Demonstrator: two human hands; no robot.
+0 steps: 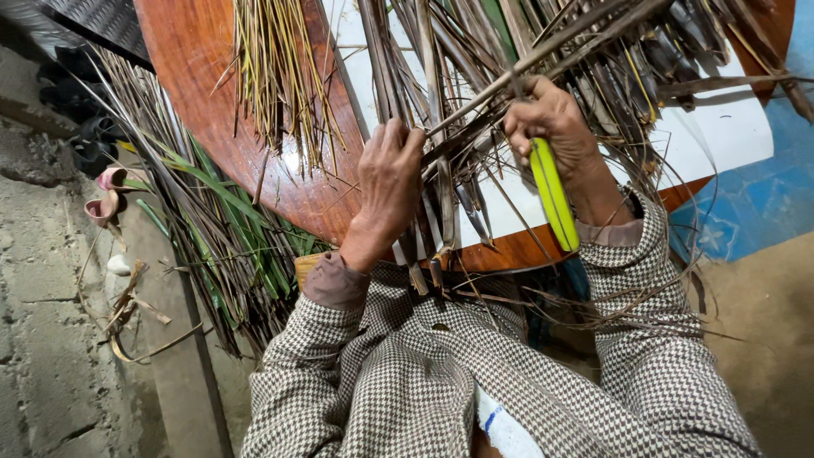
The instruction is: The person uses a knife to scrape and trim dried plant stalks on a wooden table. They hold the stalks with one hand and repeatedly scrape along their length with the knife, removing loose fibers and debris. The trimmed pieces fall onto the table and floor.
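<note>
My left hand (390,174) grips a bunch of dry brown palm leaf strips (441,178) lying across the round wooden table (212,102). My right hand (555,127) is closed around a tool with a yellow-green handle (553,197) that points back along my wrist; its working end is hidden among the leaves. A long dry leaf stalk (543,55) runs diagonally between both hands. Both arms wear checked sleeves.
A bundle of thin yellowish leaf ribs (275,72) lies on the table's left part. A white sheet (721,136) covers the table's right side. Green and brown leaves (212,229) pile on the concrete floor at left, near sandals (106,191). A blue mat (763,195) lies at right.
</note>
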